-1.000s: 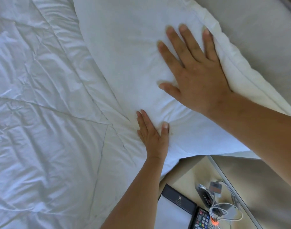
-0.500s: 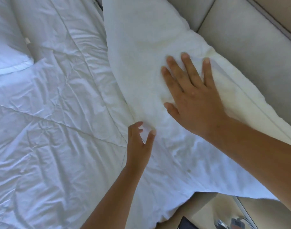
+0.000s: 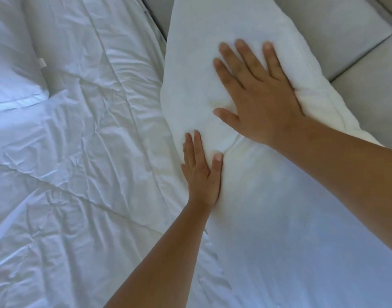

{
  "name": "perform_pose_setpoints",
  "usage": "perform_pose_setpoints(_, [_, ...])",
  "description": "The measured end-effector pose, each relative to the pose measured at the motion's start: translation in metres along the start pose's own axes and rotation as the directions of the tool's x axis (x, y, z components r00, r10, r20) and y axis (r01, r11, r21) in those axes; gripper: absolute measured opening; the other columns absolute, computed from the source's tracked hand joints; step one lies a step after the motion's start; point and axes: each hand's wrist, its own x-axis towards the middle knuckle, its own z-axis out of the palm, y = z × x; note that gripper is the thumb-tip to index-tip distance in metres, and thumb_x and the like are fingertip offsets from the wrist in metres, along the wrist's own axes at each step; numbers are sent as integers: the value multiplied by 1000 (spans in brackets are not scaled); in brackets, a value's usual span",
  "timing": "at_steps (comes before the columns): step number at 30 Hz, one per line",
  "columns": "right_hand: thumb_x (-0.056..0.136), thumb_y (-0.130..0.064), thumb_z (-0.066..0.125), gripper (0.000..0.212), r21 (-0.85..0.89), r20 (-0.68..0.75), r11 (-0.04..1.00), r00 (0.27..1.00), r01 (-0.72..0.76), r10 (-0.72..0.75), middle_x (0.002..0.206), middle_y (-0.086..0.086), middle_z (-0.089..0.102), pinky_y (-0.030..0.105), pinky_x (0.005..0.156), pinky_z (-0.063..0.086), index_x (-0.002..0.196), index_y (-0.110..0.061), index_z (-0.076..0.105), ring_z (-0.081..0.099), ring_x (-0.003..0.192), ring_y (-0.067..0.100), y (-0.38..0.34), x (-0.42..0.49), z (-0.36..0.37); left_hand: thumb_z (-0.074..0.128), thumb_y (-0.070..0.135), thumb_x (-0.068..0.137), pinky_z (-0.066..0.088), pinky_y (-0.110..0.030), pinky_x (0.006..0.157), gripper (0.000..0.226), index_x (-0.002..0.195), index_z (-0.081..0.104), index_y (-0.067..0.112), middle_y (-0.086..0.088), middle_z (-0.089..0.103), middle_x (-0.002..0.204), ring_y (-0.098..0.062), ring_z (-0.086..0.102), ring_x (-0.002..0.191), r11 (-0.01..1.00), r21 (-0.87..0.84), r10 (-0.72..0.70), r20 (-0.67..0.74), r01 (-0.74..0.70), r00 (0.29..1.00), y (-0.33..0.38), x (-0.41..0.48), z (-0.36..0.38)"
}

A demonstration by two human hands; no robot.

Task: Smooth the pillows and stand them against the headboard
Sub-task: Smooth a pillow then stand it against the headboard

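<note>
2 pillows: near pillow (image 3: 268, 196) under flat, open left hand (image 3: 201, 172) and right hand (image 3: 261, 96); far pillow (image 3: 10, 70).

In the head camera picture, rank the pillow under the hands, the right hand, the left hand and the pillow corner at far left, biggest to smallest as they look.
1. Pillow under the hands
2. Right hand
3. Far-left pillow corner and left hand: look alike; the corner is cut off by the frame, and the right hand may look bigger only through nearness.
</note>
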Motion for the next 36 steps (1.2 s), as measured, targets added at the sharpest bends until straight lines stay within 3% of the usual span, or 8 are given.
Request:
perform_pose_setpoints(4, [96, -54, 41, 86, 71, -78, 996, 996, -45, 50, 165, 23, 2, 48, 126, 6, 159, -5, 8, 3, 154, 37, 11, 1, 13, 20, 79, 88, 5, -52, 123, 80, 155, -7, 43, 22, -12, 164, 5, -11, 148, 996, -34, -77, 19, 78, 997, -9, 0, 14])
perform_pose_setpoints(10, [95, -53, 42, 90, 78, 28, 995, 998, -65, 63, 164, 28, -3, 47, 126, 5, 158, -2, 4, 1, 154, 39, 3, 5, 22, 20, 80, 86, 3, -45, 124, 85, 156, -7, 39, 18, -12, 164, 4, -12, 148, 995, -12, -95, 74, 96, 993, -17, 3, 15])
perform_pose_setpoints(16, [92, -39, 51, 84, 61, 8, 994, 996, -90, 90, 165, 24, 5, 52, 125, 8, 157, 0, 15, 7, 153, 39, -12, 15, -1, 33, 78, 87, 7, -16, 120, 90, 158, 10, 27, 4, 8, 166, 0, 3, 150, 994, -110, 17, 39, -13, 999, -23, 19, -23])
perform_pose_setpoints(20, [93, -32, 53, 73, -8, -66, 999, 997, 42, -42, 168, 11, 8, 62, 121, 8, 157, -12, 23, 6, 154, 39, -19, 68, -11, 36, 65, 94, 12, -36, 125, 82, 158, 11, 22, 3, 10, 166, -6, 7, 152, 996, -88, 25, -1, -25, 1000, -18, 76, -50])
perform_pose_setpoints(25, [93, -62, 39, 82, -83, 0, 995, 999, -47, 47, 168, 8, 6, 62, 122, 4, 158, -17, 19, 3, 155, 32, 0, 131, 3, 37, 50, 99, 22, -46, 121, 73, 157, 19, 11, -6, 25, 162, -18, 20, 151, 974, -113, 194, -19, -195, 981, 1, 161, -59])
perform_pose_setpoints(29, [89, -74, 34, 92, -55, -3, 990, 991, -134, 134, 168, 9, 6, 56, 124, 3, 159, -17, 15, 3, 155, 32, 31, 136, 17, 32, 61, 96, 18, -45, 123, 77, 158, 16, 20, 2, 21, 164, -13, 16, 151, 984, -150, 97, -24, -100, 995, -2, 178, -45])
perform_pose_setpoints(33, [91, -73, 31, 89, -72, -49, 990, 992, -119, 116, 168, 11, 7, 55, 124, 3, 159, -16, 15, 4, 155, 33, 34, 136, 29, 24, 71, 89, 12, -42, 124, 82, 158, 9, 30, 10, 13, 165, -7, 10, 151, 980, -176, -91, 14, 92, 996, -26, 180, -33])
perform_pose_setpoints(36, [95, -67, 25, 82, -62, -77, 991, 990, -120, 115, 167, 12, 8, 55, 124, 4, 159, -15, 16, 6, 154, 33, 29, 137, 37, 19, 67, 93, 10, -43, 124, 75, 158, 8, 32, 12, 12, 165, -8, 8, 152, 984, -110, -136, 75, 143, 988, -43, 179, -30])
